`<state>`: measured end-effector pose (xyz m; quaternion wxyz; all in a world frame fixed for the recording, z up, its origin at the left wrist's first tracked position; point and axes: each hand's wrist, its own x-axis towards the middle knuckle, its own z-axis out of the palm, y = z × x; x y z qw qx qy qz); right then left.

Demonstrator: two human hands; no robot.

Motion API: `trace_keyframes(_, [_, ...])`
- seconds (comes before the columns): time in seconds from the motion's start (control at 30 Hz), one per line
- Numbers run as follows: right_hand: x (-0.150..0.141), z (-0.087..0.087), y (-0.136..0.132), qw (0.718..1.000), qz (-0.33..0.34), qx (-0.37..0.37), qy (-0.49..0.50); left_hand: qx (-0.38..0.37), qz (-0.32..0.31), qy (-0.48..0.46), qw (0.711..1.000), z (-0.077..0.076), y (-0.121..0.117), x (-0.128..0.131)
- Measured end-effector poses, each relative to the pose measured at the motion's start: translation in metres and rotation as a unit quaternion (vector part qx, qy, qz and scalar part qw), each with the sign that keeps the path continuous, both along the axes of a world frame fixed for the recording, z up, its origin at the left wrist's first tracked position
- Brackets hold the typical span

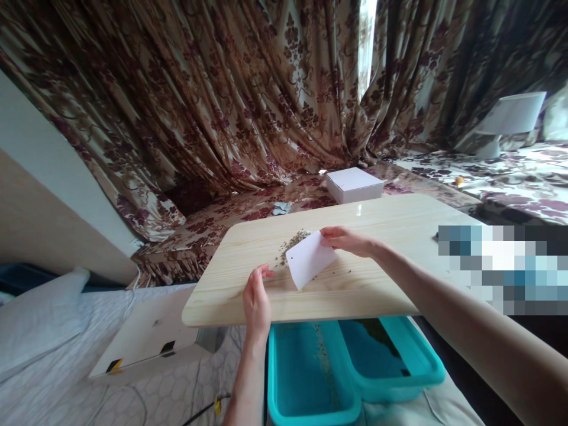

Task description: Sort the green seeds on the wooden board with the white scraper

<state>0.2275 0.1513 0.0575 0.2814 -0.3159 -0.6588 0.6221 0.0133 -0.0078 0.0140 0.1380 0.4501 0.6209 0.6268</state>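
My right hand point(344, 239) pinches the upper right edge of a white sheet of paper or card point(310, 260). The sheet is tilted over the pale wooden tabletop point(381, 284), and a small dark speck lies on it. Just behind the sheet is a pile of small brownish-grey bits, like seeds or dried grains point(293, 239), partly hidden by it. A few loose bits are scattered around. To the left of the sheet, my left hand point(257, 299) is held apart from it, fingers loosely bent and spread, with nothing visible in them.
Two turquoise plastic tubs point(277, 378) stand below the table's near edge; small bits lie in the left one and dark greenish matter in the right. A white box point(354, 183) sits behind the table. At left, a large white case point(146, 337) lies on the bed.
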Motion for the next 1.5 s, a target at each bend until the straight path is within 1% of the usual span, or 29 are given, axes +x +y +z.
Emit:
trace_keyframes(0.27, [0.022, 0.004, 0.009, 0.998, 0.022, -0.009, -0.053, 0.001, -0.005, 0.002, 1.000, -0.001, 0.001, 0.000])
trace_keyframes(0.4, [0.025, 0.011, 0.006, 0.999, 0.020, -0.014, -0.039, -0.001, -0.005, 0.004, 1.000, -0.002, 0.002, -0.001])
trace_keyframes(0.5, [0.013, 0.018, -0.004, 0.998, 0.059, -0.016, -0.023, -0.007, -0.007, 0.005, 1.000, -0.003, 0.003, -0.003])
trace_keyframes(0.63, [-0.021, 0.025, -0.019, 0.990, 0.134, 0.009, -0.054, -0.019, -0.006, 0.004, 1.000, -0.004, 0.003, -0.004])
trace_keyframes(0.7, [-0.037, 0.024, -0.023, 0.984, 0.163, 0.024, -0.073, -0.023, -0.004, 0.002, 1.000, -0.003, 0.003, -0.004])
trace_keyframes(0.77, [-0.049, 0.021, -0.023, 0.980, 0.175, 0.033, -0.092, -0.027, -0.004, 0.002, 1.000, -0.002, 0.002, -0.004])
trace_keyframes(0.87, [-0.055, 0.015, -0.020, 0.976, 0.184, 0.038, -0.114, -0.029, -0.006, 0.003, 1.000, -0.001, 0.000, -0.002])
trace_keyframes(1.0, [-0.047, 0.013, -0.014, 0.975, 0.170, 0.038, -0.134, -0.026, -0.007, 0.010, 1.000, 0.001, -0.001, 0.001])
trace_keyframes(1.23, [-0.024, 0.021, -0.010, 0.978, 0.133, 0.003, -0.162, -0.017, -0.010, 0.017, 1.000, 0.002, -0.001, 0.002])
trace_keyframes(1.4, [-0.008, 0.023, -0.007, 0.981, 0.107, 0.006, -0.162, -0.012, -0.014, 0.015, 1.000, 0.001, -0.001, 0.002])
trace_keyframes(1.5, [0.009, 0.025, -0.007, 0.987, 0.075, 0.019, -0.137, -0.010, -0.012, 0.013, 1.000, 0.001, -0.001, 0.002])
